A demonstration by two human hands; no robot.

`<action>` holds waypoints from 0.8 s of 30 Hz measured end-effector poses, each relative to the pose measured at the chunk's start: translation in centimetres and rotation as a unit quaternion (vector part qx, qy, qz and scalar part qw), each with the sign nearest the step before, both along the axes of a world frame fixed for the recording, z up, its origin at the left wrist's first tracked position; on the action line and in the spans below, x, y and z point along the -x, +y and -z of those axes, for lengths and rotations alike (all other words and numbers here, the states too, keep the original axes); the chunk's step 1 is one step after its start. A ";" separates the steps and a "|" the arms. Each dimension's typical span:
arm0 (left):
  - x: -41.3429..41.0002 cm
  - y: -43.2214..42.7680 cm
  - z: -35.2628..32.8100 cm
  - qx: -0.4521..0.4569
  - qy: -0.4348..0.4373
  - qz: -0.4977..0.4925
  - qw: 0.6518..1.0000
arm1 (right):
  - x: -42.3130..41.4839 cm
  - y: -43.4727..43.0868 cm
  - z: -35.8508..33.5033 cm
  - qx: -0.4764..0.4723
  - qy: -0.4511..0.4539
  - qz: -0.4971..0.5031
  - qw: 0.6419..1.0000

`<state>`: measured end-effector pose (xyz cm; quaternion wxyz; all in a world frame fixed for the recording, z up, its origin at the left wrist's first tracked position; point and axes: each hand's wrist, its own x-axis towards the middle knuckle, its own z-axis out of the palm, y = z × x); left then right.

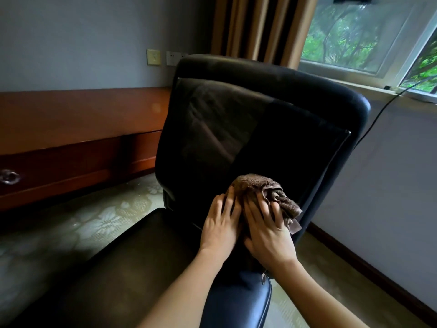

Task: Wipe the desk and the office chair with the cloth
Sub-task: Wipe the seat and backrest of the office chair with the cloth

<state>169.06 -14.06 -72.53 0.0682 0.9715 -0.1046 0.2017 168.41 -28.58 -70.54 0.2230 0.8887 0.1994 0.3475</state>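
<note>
A black leather office chair (236, 129) fills the middle of the view, its backrest facing me and its seat below. A crumpled brown cloth (262, 188) lies against the lower right part of the backrest. My left hand (221, 223) presses on the cloth's left edge with spread, fairly straight fingers. My right hand (267, 230) lies flat over the cloth beside it, fingers extended, with the cloth bunched out past the fingertips. The wooden desk (71, 129) stands at the left, behind the chair.
A drawer with a round metal handle (9, 176) shows on the desk's left. Patterned carpet (113, 214) lies between desk and chair. A window (369, 36) with brown curtains (257, 27) is behind, and a black cable (378, 114) hangs down the right wall.
</note>
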 end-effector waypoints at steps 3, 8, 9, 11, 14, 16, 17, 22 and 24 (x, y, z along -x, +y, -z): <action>0.5 0.1 0.7 0.020 0.031 -0.009 0.999 | -0.1 0.2 1.6 0.029 -0.013 0.006 0.999; 1.9 0.5 3.1 0.059 0.107 -0.008 0.992 | 0.6 1.1 4.6 0.039 -0.004 0.003 0.999; 2.2 0.5 3.5 0.075 0.117 -0.003 0.990 | 0.7 1.2 5.2 0.037 0.003 0.003 0.999; 2.7 0.8 4.0 0.096 0.141 0.014 0.985 | 0.8 1.3 6.0 0.037 0.013 -0.001 0.999; 3.5 1.4 4.5 0.076 0.202 0.017 0.976 | 1.2 1.4 7.1 0.049 0.041 0.000 0.998; 3.9 1.6 5.0 0.054 0.221 0.013 0.974 | 1.7 1.7 7.9 0.048 0.068 0.000 0.997; 4.0 1.6 5.3 0.047 0.238 0.014 0.970 | 1.9 1.9 8.3 0.045 0.081 -0.001 0.996; 5.0 2.5 7.9 0.035 0.306 0.035 0.951 | 3.2 1.9 10.8 0.051 0.163 0.008 0.985; 5.5 2.8 8.6 0.044 0.340 0.042 0.938 | 3.6 1.3 11.4 0.061 0.198 0.012 0.978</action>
